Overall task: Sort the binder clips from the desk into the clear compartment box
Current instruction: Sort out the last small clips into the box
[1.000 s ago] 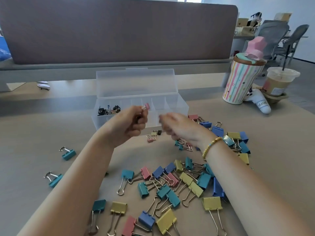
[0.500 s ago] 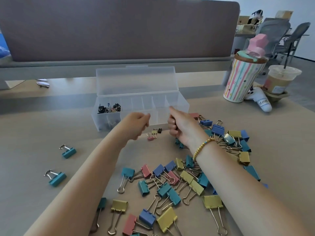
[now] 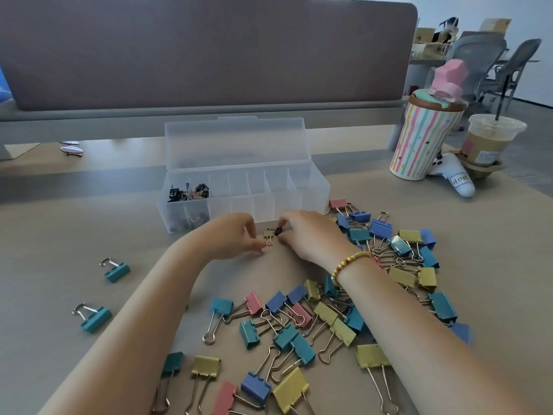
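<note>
While a heap of coloured binder clips (image 3: 314, 322) lies under and beside the forearms, both hands work at the tiny ones just ahead of the fingertips: the right hand (image 3: 308, 235) pinches a small black clip (image 3: 278, 231), the left hand (image 3: 236, 236) curls down beside a small yellow clip (image 3: 268, 235), its grasp unclear. Beyond the knuckles stands the clear compartment box (image 3: 317, 187), lid up, only its leftmost compartment stocked. By my reckoning, sorting has barely begun.
</note>
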